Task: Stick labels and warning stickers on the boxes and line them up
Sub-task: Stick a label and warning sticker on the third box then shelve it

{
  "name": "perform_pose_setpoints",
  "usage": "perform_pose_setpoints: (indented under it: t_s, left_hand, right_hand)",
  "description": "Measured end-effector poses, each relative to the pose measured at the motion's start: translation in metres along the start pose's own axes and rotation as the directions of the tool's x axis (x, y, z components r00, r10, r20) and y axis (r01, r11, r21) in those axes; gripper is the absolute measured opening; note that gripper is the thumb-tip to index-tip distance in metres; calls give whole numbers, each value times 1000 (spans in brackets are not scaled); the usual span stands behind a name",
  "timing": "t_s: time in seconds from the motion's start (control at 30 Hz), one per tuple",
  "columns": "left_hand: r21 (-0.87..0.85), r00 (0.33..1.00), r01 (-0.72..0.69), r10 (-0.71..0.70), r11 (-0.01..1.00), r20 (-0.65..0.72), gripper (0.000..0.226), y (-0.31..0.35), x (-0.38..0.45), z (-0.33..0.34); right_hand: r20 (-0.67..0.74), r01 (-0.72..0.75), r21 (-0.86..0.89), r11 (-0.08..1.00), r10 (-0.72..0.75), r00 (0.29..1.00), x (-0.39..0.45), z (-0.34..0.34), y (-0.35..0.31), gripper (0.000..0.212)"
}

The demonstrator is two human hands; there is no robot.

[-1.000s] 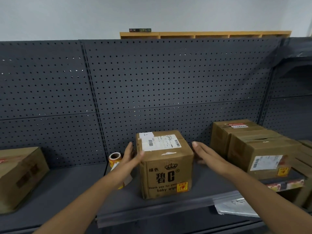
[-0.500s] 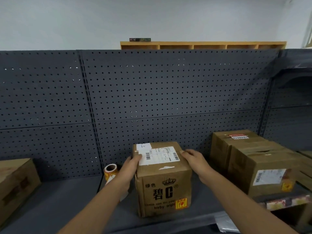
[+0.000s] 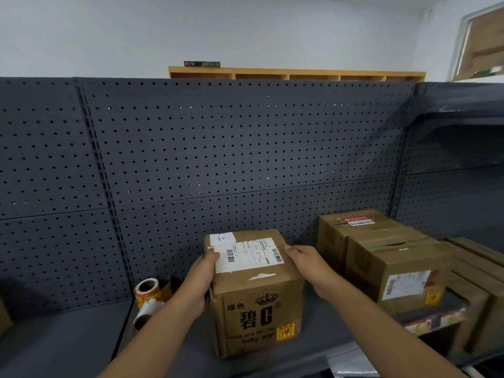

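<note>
A brown cardboard box (image 3: 259,304) printed "baby wipes" stands on the grey shelf (image 3: 68,339). A white shipping label (image 3: 246,253) covers its top and a yellow warning sticker (image 3: 285,332) sits low on its front. My left hand (image 3: 200,279) grips the box's left side, thumb on the top edge. My right hand (image 3: 309,264) grips its right side. To the right stand two more labelled boxes, one in front (image 3: 401,274) and one behind (image 3: 351,227). A roll of yellow warning stickers (image 3: 147,291) lies left of the held box.
A dark pegboard wall (image 3: 218,148) backs the shelf. Wooden crates (image 3: 480,271) fill the far right. A corner of another box (image 3: 4,313) shows at the left edge. A silvery plastic sheet (image 3: 351,362) lies at the shelf's front edge.
Both hands came in from beside the box and closed on its left and right sides. The view has shifted downward and closer.
</note>
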State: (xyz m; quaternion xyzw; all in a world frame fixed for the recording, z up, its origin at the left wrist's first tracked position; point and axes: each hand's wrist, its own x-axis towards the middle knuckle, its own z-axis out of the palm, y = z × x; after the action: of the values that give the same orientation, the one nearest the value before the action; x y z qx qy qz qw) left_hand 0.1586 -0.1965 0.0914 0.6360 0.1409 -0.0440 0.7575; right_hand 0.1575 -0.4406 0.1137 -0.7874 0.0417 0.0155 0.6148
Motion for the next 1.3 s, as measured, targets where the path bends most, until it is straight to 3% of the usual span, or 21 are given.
perform_pose_setpoints:
  t_s: [0.3, 0.43, 0.6, 0.97, 1.07, 1.2, 1.3]
  left_hand:
    - [19, 997, -20, 19, 1000, 71, 37, 2, 26, 96]
    - [-2, 997, -44, 44, 999, 71, 31, 5, 26, 130]
    - [12, 993, -91, 90, 996, 81, 35, -3, 28, 155]
    - [20, 984, -168, 166, 986, 59, 45, -21, 60, 179]
    - [44, 982, -186, 184, 982, 42, 48, -21, 59, 184]
    - [137, 976, -219, 216, 966, 39, 46, -14, 53, 185]
    - [262, 978, -206, 204, 943, 37, 54, -11, 59, 179]
  right_hand:
    - [-166, 32, -79, 996, -45, 985, 38, -74, -5, 25]
    - [-240, 99, -223, 970, -153, 959, 61, -99, -2, 27]
    - [-349, 35, -420, 907, -197, 916, 91, -108, 8, 21]
    - [-422, -67, -618, 783, -259, 869, 102, -112, 10, 18]
    - [-393, -65, -624, 779, -241, 887, 102, -114, 13, 18]
    - [-351, -23, -659, 752, -280, 893, 98, -113, 18, 20]
    - [-350, 3, -596, 803, -263, 899, 102, -119, 19, 17]
